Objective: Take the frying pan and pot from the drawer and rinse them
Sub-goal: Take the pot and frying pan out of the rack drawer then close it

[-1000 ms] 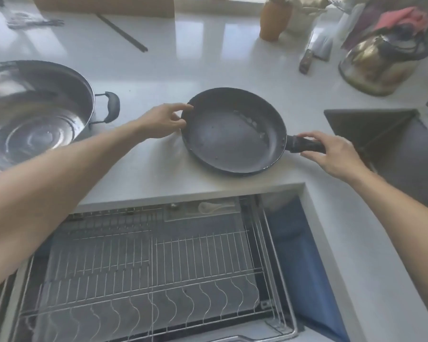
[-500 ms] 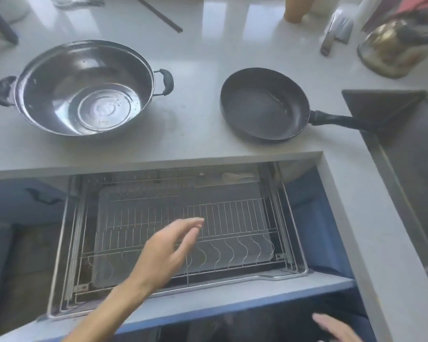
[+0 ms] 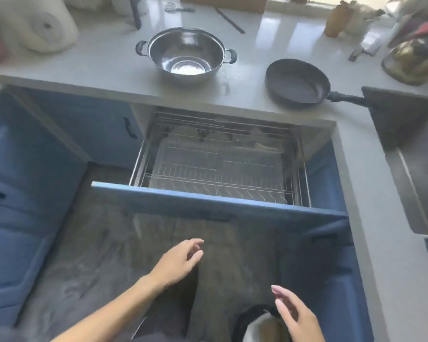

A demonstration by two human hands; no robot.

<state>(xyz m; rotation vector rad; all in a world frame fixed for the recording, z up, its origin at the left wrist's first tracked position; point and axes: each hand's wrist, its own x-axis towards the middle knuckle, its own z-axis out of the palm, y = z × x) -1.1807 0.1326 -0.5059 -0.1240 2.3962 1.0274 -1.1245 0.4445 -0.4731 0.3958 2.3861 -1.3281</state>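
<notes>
Head view. Steel pot (image 3: 187,55) and black frying pan (image 3: 297,81): on desk (image 3: 104,62) near front edge, pan handle reaching the sink (image 3: 405,124). Blue drawer (image 3: 218,201) pulled out, wire rack (image 3: 220,169) inside. Left hand (image 3: 178,262), right hand (image 3: 297,314): both open, empty, below drawer front.

Left hand (image 3: 177,264) reaching forward, fingers loosely spread, right hand (image 3: 295,317) lower, palm open, both empty

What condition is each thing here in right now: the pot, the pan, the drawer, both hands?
Pot: upright on the counter, empty.
Frying pan: upright on the counter, empty, handle toward the sink.
Drawer: pulled open.
Left hand: open, holding nothing.
Right hand: open, holding nothing.
</notes>
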